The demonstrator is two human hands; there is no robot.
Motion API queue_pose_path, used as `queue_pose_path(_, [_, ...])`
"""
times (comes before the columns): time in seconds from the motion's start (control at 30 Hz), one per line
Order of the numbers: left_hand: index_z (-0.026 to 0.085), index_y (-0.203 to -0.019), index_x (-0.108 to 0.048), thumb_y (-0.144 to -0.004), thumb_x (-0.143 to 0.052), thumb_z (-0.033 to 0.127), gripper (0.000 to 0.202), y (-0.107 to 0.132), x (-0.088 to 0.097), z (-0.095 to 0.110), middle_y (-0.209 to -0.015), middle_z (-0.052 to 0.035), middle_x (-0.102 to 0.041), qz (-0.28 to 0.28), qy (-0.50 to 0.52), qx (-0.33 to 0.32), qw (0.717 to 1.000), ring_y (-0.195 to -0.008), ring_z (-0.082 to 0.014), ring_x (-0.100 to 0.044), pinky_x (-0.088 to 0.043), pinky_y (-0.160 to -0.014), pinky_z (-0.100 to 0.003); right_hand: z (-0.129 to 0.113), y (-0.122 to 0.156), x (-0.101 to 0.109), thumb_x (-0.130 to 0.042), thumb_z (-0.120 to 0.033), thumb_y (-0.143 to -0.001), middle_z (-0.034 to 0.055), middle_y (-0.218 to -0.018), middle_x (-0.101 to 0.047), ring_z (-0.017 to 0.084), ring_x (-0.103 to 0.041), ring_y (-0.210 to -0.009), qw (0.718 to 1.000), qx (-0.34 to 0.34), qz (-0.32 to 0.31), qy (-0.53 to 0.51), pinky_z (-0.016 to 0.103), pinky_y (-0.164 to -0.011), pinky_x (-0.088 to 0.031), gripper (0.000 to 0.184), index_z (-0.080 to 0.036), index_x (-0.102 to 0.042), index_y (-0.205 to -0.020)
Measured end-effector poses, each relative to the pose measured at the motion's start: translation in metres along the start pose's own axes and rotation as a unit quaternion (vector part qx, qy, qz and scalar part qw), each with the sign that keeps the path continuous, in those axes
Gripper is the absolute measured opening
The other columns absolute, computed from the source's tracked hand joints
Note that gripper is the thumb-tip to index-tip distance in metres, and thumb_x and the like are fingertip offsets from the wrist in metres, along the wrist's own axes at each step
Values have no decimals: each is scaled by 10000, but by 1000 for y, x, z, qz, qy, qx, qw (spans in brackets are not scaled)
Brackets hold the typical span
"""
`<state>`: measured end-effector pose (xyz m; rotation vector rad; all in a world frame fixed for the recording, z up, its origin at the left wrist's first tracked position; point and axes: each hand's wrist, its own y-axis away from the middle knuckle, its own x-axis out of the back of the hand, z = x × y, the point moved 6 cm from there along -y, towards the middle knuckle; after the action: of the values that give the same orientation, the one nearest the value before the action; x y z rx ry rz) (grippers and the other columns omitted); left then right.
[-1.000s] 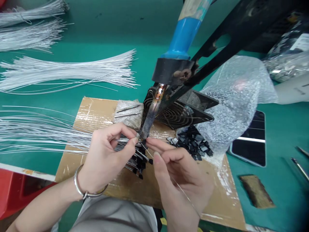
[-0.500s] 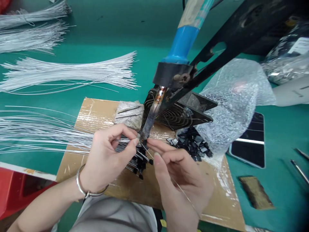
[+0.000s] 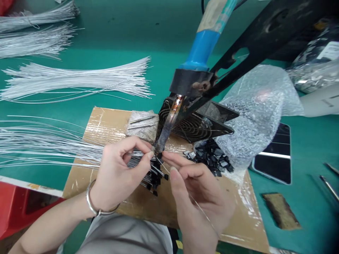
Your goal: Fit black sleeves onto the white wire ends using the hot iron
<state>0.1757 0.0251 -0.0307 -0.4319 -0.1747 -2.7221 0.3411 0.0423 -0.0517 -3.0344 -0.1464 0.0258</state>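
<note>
Soldering iron tip [image 3: 161,141] points down at the cardboard sheet [image 3: 111,121], the iron being fixed in a black stand [image 3: 251,46] by its blue handle [image 3: 200,49]; the left hand [image 3: 119,173] and right hand [image 3: 198,187] meet directly beneath the tip. The left fingers [image 3: 147,155] are pinched closed on a thin white wire [image 3: 134,153], its end brought up against the tip; the right fingers [image 3: 166,157] are pinched closed on a small black component [image 3: 159,155] at the same point, and a strand of solder wire [image 3: 201,211] runs back across the right palm. Finished wires with black ends [image 3: 155,176] lie on the cardboard under the hands; a heap of loose black components [image 3: 212,157] sits just right of them, beside a bubble-wrap bag [image 3: 259,109]. A black fan [image 3: 196,121] stands behind the tip; bundles of white wire [image 3: 74,77] lie on the green worktop [image 3: 132,35] to the left.
</note>
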Motion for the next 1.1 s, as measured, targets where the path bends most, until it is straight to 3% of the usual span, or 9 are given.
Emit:
queue_pose_path(0.2, [182, -740, -707, -836, -678, 143, 108, 0, 2, -1, -835, -49, -788, 1, 0, 1, 1000, -736, -168, -713, -485, -557, -238, 1, 1, 0, -714, -133, -939, 36, -1118, -844, 159, -814, -993, 1000, -4, 14, 8, 239, -903, -639, 189, -233, -641, -796])
queue_pose_path(0.37, [184, -740, -709, -830, -684, 151, 99, -1, 0, -1, -843, -56, -792, 3, -1, 1, 1000, -760, -181, -726, -504, -570, -239, 1, 0, 0, -701, -144, -946, 67, -1117, -844, 204, -817, -999, 1000, -4, 11, 10, 322, -911, -657, 188, -227, -632, -792])
queue_pose_path(1.1, [182, -737, -708, -838, -666, 133, 119, 2, 0, -1, -821, -40, -789, 6, -15, -8, 1000, -716, -152, -699, -448, -532, -225, -1, 5, 0, -729, -150, -929, 37, -1100, -845, 175, -808, -968, 999, 2, 33, 40, 271, -860, -623, 187, -234, -643, -786])
